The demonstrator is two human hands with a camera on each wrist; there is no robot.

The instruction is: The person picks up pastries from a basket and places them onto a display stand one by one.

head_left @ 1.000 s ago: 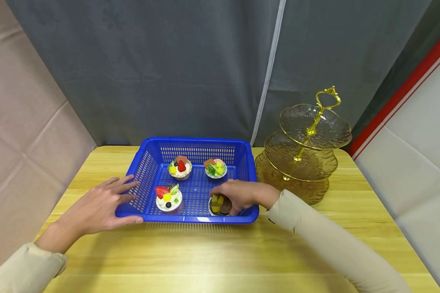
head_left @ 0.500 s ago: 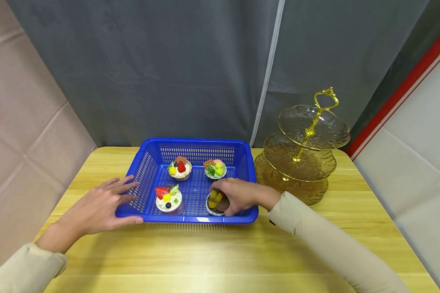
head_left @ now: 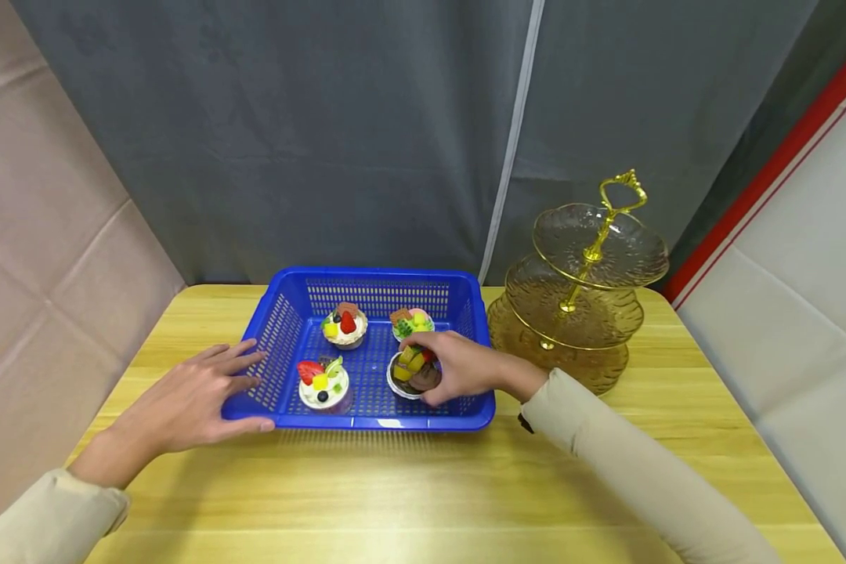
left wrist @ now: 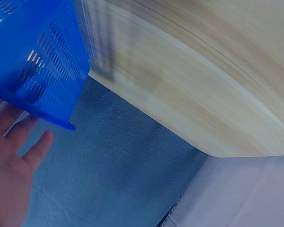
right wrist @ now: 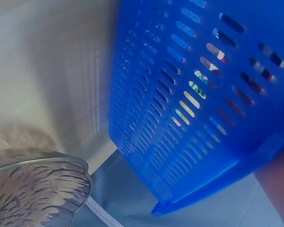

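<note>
My right hand (head_left: 458, 366) pinches a chocolate cupcake (head_left: 410, 372) topped with yellow fruit chunks and a brown disc, inside the blue plastic basket (head_left: 384, 423). The cupcake tilts a little, and the fingers hide its right side. My left hand (head_left: 200, 395) rests at the basket's left rim, its fingers spread and fairly straight; in the left wrist view these fingers (left wrist: 38, 149) lie by the rim. Also in the basket are a strawberry cream cupcake (head_left: 345, 327), a cupcake with green and yellow topping (head_left: 414, 321), and a white cream cup dessert (head_left: 324, 388) at the front left.
Right of the basket stands a three-tier amber glass stand (head_left: 578, 305) with a gold handle (head_left: 623, 192). All of it sits on a wooden table (head_left: 366, 493). A grey curtain (head_left: 324, 141) hangs behind, with pale panels at both sides.
My right hand has lifted the chocolate cupcake slightly and shifted it left and back within the basket. It now partly covers the green-topped cupcake. The left hand stays in place.
</note>
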